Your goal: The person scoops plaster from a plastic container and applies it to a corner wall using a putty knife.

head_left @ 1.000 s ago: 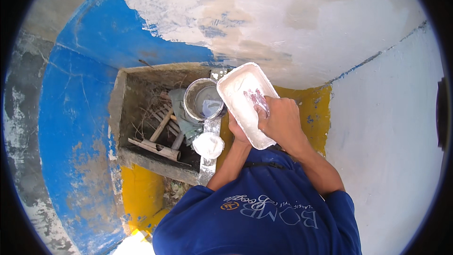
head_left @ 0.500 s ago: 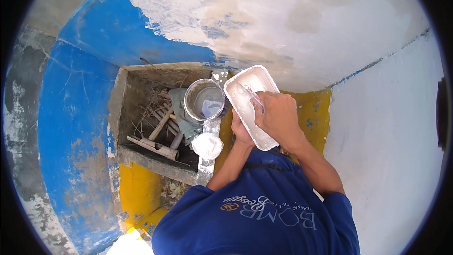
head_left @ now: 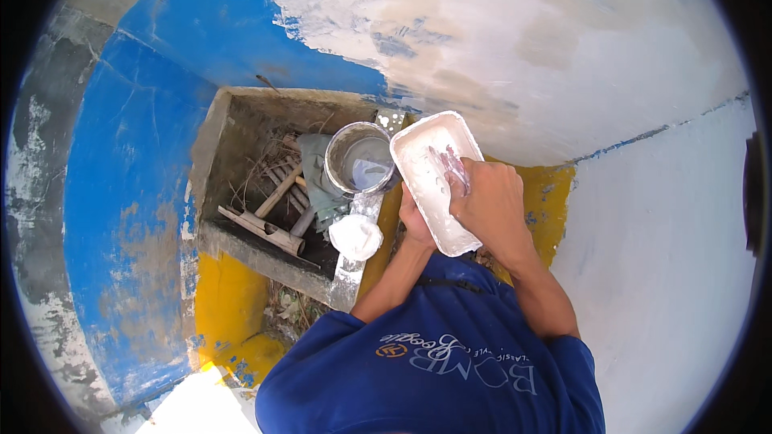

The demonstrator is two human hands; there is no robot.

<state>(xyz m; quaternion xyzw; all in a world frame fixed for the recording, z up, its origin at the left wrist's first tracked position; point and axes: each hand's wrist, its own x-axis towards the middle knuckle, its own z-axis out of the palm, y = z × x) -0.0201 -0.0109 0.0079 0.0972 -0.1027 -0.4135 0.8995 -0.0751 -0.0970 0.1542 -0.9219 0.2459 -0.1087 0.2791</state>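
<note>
My left hand (head_left: 415, 219) grips the left edge of a white rectangular tray (head_left: 425, 193) from its side, its fingers partly hidden under it. Pale paste smears the tray's inside. Over the tray, my right hand (head_left: 492, 199) is closed on a paste-smeared hand tool (head_left: 453, 167). The tool's far end is down in the tray; its exact kind I cannot make out. Just left of the tray stands a round bucket (head_left: 331, 162) holding greyish liquid. Nearer to me, a rounded white bundle (head_left: 355, 237) rests on the paint-spotted ledge (head_left: 347, 280).
Left of the ledge, a concrete trough (head_left: 241, 243) holds bamboo pieces (head_left: 277, 235), dry twigs and a grey-green cloth (head_left: 320, 185). Ahead rises a wall (head_left: 482, 40) with patchy white coating over blue. A pale wall (head_left: 655, 257) stands at the right.
The view has shifted, so the bucket and tray appear slightly to the right. The right hand and its tool have moved a little within the tray. Both hands keep their holds.
</note>
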